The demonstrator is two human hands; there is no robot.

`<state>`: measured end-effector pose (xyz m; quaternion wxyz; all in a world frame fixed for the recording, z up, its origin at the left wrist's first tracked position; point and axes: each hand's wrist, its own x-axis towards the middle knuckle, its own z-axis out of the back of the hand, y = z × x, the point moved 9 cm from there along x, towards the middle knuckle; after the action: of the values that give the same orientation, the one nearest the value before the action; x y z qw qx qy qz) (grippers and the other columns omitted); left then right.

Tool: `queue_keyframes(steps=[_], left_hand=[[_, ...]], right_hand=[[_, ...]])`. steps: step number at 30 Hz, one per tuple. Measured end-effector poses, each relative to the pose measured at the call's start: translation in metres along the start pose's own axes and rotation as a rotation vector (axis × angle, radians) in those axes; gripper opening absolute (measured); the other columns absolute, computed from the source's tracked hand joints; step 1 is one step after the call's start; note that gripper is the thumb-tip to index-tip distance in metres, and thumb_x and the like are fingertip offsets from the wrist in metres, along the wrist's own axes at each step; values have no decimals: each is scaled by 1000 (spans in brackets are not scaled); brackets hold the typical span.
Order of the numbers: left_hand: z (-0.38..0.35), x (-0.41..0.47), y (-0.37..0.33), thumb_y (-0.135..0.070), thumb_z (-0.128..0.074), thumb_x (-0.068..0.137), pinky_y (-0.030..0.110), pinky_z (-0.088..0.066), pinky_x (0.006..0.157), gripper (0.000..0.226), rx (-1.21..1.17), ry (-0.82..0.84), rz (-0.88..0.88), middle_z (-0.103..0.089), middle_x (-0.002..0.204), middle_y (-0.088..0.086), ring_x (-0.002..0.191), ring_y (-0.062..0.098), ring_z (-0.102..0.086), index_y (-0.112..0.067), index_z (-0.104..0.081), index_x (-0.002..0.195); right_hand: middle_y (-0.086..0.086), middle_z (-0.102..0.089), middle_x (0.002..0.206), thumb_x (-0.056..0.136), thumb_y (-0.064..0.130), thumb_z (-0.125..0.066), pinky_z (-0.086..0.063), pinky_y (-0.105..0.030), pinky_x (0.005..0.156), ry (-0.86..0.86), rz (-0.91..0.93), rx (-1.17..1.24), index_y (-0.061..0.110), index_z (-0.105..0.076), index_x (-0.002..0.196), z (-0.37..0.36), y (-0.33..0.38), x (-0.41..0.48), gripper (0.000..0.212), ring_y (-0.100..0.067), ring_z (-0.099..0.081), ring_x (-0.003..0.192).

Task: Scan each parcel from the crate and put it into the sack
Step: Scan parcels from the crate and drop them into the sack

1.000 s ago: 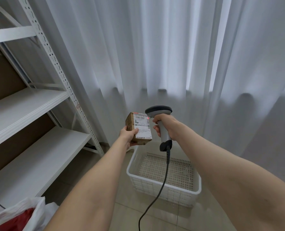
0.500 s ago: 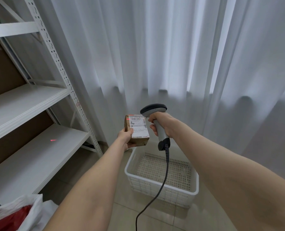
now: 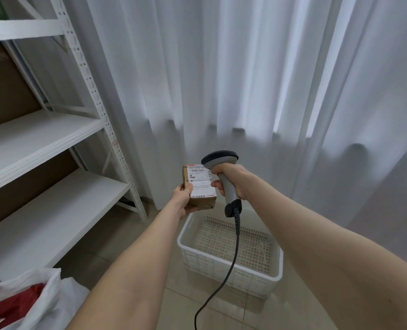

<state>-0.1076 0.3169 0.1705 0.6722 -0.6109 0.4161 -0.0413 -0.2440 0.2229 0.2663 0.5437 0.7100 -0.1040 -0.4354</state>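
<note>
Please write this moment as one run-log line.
step: scan | left hand: holds parcel | right hand: grips scanner | crate: on floor | sack: bottom left

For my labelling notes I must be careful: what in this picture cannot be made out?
Head view only:
- Parcel label: print too small and blurred; the scanner and right hand cover its right edge.
- Sack: cut off by the bottom-left edge; only something red shows inside.
- Scanner cable: runs off the bottom edge, its end unseen.
</note>
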Motion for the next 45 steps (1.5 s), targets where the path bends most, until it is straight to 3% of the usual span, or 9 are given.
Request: queue_keyframes(steps=[5, 9, 17, 21, 28, 32, 38, 42, 45], left_hand=[[60, -17, 11, -53, -56, 90, 43, -47, 91, 52, 71, -126, 55, -63, 119, 8, 107, 27, -59, -16, -53, 126], [128, -44, 17, -56, -61, 85, 33, -56, 72, 32, -31, -222, 57, -70, 95, 3, 89, 20, -65, -25, -61, 95], [294, -105, 29, -54, -56, 86, 30, -56, 63, 33, -222, -389, 27, -74, 92, 3, 94, 21, -66, -29, -61, 107], [397, -132, 39, -47, -50, 92, 39, -56, 83, 26, -293, -515, -23, -69, 104, 6, 101, 23, -62, -26, -59, 104], [598, -160, 72, -27, -57, 88, 38, -54, 82, 24, -85, -757, 21, -66, 111, 6, 94, 23, -61, -23, -59, 111], [679, -153, 110, -32, -59, 88, 45, -48, 98, 29, 170, -758, 189, -64, 119, 12, 107, 32, -59, -17, -63, 114], [716, -112, 150, -69, -45, 87, 42, -37, 108, 72, 366, -691, 349, -49, 141, 7, 129, 30, -45, -19, -48, 138], [746, -79, 155, -60, -29, 96, 36, -34, 97, 62, 533, -750, 434, -47, 143, 8, 129, 29, -44, -18, -47, 138], [757, -48, 162, -53, -37, 96, 40, -35, 106, 58, 655, -711, 460, -46, 143, 13, 129, 33, -43, -13, -46, 138]], right_hand=[[-17, -65, 77, 87, 5, -64, -47, -25, 46, -20, -55, 185, 2, -53, 107, -32, -33, 25, 23, -17, -56, 47], [-13, -63, 76, 85, 2, -65, -47, -29, 50, 32, -96, 225, 1, -60, 107, -88, -63, 35, 23, -18, -56, 54], [-16, -68, 98, 79, 14, -79, -58, -39, 66, 287, -117, 138, 3, -58, 119, -268, -99, -5, 47, -29, -66, 79], [-18, -62, 121, 74, 25, -84, -50, -52, 96, 342, -102, 61, 3, -53, 130, -359, -122, -27, 68, -37, -61, 108], [-10, -62, 86, 79, 23, -80, -58, -43, 77, 330, -213, 31, 7, -57, 99, -501, -199, -42, 34, -31, -66, 83], [-9, -54, 73, 78, 18, -79, -50, -29, 54, 278, -292, -23, 7, -60, 89, -551, -237, -39, 25, -22, -55, 57], [-11, -51, 70, 79, 9, -73, -48, -33, 56, 192, -331, -76, 6, -55, 89, -584, -266, -3, 21, -22, -51, 55], [-12, -50, 72, 80, 9, -74, -48, -32, 55, 166, -340, -99, 5, -55, 87, -603, -278, 34, 21, -23, -52, 57], [-13, -50, 78, 78, 12, -76, -47, -35, 62, 146, -336, -128, 6, -53, 83, -614, -289, 67, 24, -26, -52, 64]])
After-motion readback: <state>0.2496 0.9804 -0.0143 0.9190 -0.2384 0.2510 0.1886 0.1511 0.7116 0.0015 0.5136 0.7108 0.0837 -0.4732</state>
